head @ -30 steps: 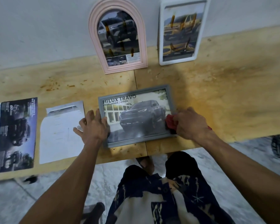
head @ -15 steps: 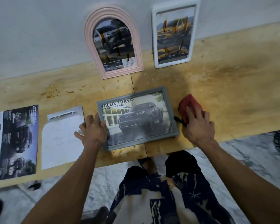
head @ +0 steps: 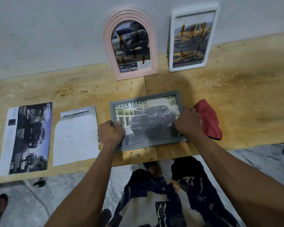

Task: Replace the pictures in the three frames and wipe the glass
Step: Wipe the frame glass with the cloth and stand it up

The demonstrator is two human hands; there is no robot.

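Note:
A grey frame (head: 146,99) with a dark truck picture lies flat on the wooden table (head: 236,95) in front of me. My left hand (head: 111,132) grips its left edge, fingers curled over the rim. My right hand (head: 188,123) grips its right edge the same way. A red cloth (head: 208,118) lies crumpled on the table just right of the frame, touching no hand. A pink arched frame (head: 129,43) and a white rectangular frame (head: 193,40) lean upright against the wall at the back, each holding a truck picture with brownish streaks on the glass.
Two loose printed sheets lie left of the grey frame: a dark truck brochure page (head: 28,138) and a pale cut-out sheet (head: 75,135). The table's near edge runs just below the frame. Tiled floor and my patterned shorts (head: 167,202) show below.
My right hand let go of the red cloth, left it on the table and moved left onto the frame's right edge. My left hand curled its fingers around the left edge.

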